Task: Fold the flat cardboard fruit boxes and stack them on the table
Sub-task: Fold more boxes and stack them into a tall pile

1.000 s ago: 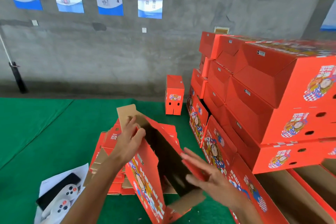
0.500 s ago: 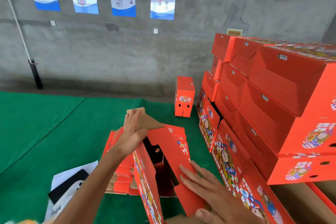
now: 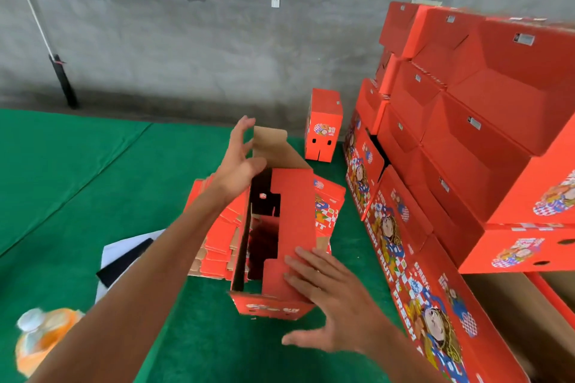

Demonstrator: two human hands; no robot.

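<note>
A half-folded red fruit box [image 3: 295, 214] stands on the green table [image 3: 77, 171] in front of me, its top open and dark inside. My right hand [image 3: 329, 298] presses flat with straight fingers on the red flap laid across the box's right side. My left hand [image 3: 239, 155] is at the box's far left corner, fingers spread, against the brown upright end flap [image 3: 270, 146]. Under and behind the box lies a pile of flat red boxes [image 3: 217, 233]. A tall stack of folded red boxes [image 3: 466, 134] fills the right.
One small folded box [image 3: 323, 124] stands upright by the grey wall. White paper with a black object [image 3: 124, 258] lies left of the pile. An orange and white thing [image 3: 40, 339] is at the bottom left. Open brown boxes [image 3: 529, 320] sit at the lower right.
The box has turned upright and squarer. My right hand has pushed the red side flap down over the opening. My left hand has slid up to the far brown flap.
</note>
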